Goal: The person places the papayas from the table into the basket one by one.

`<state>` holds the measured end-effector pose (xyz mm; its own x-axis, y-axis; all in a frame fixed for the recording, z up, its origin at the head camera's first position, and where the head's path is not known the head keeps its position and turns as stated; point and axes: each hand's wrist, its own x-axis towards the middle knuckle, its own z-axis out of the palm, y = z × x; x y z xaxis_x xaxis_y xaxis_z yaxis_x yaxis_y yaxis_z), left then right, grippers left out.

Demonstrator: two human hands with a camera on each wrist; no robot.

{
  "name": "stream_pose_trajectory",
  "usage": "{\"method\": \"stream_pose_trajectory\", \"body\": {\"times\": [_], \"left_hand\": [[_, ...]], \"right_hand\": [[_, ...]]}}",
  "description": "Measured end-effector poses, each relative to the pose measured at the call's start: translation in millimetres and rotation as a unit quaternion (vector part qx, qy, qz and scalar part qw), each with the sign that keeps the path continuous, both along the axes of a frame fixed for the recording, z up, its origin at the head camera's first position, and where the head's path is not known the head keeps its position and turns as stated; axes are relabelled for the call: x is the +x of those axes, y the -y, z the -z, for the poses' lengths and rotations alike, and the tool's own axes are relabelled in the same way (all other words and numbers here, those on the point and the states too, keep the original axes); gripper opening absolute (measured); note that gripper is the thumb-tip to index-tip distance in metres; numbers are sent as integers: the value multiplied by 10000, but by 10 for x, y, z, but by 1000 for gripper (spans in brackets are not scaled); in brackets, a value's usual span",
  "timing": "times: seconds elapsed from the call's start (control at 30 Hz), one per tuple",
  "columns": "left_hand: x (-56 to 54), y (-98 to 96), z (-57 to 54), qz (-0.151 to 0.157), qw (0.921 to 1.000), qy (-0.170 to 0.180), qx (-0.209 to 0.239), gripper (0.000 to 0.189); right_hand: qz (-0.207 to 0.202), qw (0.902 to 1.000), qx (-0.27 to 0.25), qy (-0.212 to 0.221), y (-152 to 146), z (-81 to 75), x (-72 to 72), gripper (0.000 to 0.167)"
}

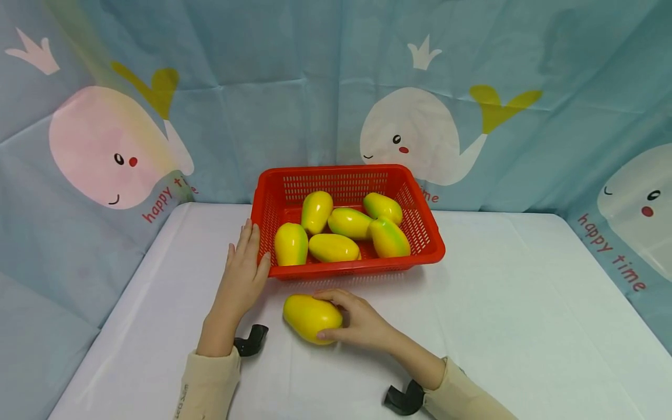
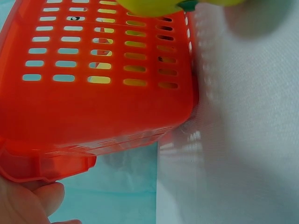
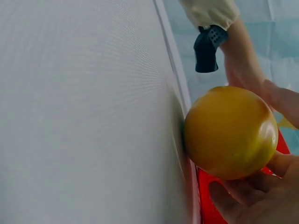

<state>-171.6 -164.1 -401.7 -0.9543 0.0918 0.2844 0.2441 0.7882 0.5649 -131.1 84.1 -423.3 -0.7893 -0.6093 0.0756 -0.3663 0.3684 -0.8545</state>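
Observation:
A yellow mango [image 1: 310, 318] lies on its side on the white cloth in front of the red plastic basket [image 1: 336, 270]. My right hand [image 1: 359, 321] holds it from the right, thumb on the near side and fingers over the far side. In the right wrist view the round end of the mango [image 3: 231, 133] sits between thumb and fingers. My left hand [image 1: 241, 268] rests at the basket's front left corner with its fingers fairly straight along the left side. The left wrist view shows fingers [image 2: 49, 196] at the basket's rim [image 2: 46, 168].
Several yellow-green mangoes, one a mango [image 1: 389, 238] at the right, lie inside the basket. The basket stands near the back of the white table [image 1: 504, 303], before a blue whale-print curtain [image 1: 294, 116]. Black wrist devices [image 1: 252, 340] show by both sleeves.

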Motion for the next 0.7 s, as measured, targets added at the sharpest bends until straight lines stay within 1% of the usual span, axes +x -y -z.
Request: {"method": "stream_pose_trajectory", "body": {"times": [0.27,0.47,0.7], "left_hand": [[-8,2,17,20,10000,-61,26,62],[-4,1,13,18,10000,2,14,63],[-7,3,11,17,10000,29,19,63]], "right_hand": [[-35,9998,197,19,-6,28,-5,72],[38,9995,272,174,-4,30,7,73],[39,9992,320,240,-4,47,2,73]]}}
